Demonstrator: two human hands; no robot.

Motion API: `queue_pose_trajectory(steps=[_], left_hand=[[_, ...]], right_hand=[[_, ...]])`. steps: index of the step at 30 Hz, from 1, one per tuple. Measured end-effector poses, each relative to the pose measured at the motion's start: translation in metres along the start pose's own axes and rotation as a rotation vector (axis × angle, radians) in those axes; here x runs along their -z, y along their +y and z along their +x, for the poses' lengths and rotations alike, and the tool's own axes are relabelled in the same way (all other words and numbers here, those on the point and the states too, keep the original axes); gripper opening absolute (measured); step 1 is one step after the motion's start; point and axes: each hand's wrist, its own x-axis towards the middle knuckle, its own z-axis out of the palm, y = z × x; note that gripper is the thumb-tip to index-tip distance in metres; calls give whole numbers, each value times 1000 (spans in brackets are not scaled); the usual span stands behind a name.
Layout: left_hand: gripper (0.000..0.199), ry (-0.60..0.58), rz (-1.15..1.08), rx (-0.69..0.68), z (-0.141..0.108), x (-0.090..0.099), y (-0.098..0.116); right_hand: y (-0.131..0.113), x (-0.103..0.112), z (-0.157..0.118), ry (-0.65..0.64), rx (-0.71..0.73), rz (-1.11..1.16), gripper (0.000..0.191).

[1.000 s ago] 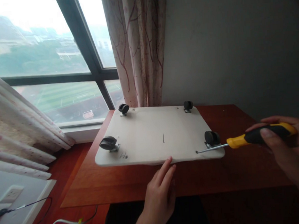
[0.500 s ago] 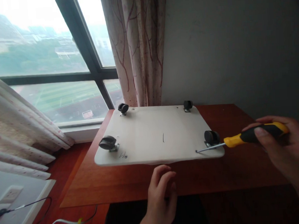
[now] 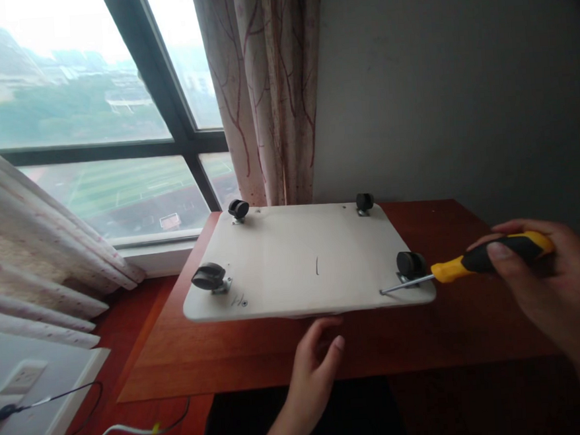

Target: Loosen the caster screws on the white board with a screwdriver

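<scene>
- The left hand (image 3: 311, 365) is staying loosely bent and empty near the front edge of a white, round-cornered flat board (image 3: 283, 258); whether it is touching cannot be told.
- The right hand (image 3: 557, 281) is grasping a yellow-and-black screwdriver with a metal shaft (image 3: 465, 265), whose tip is meeting the board near its front right corner.
- The board is lying on a reddish-brown wooden counter (image 3: 230, 361).
- Four black twin-wheel casters (image 3: 209, 276) are standing at its corners.
- A pale branch-patterned curtain (image 3: 282, 99) is hanging behind.
</scene>
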Motion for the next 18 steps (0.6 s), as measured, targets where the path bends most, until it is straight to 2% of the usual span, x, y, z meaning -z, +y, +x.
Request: queue_pose_trajectory(steps=[2, 4, 8, 12, 18], left_hand=[[38, 3, -158, 108, 6, -3, 3], [47, 55, -278, 182, 12, -7, 5], [59, 170, -456, 262, 23, -12, 4], [54, 194, -580, 259, 27, -15, 0], [52, 217, -613, 224, 33, -15, 2]], right_hand=[[-7, 2, 2, -10, 37, -63, 42], [-17, 3, 5, -51, 69, -104, 42], [-40, -2, 15, -166, 171, -69, 37], [-59, -13, 27, -271, 269, 9, 36], [-79, -28, 39, -419, 374, 129, 35]])
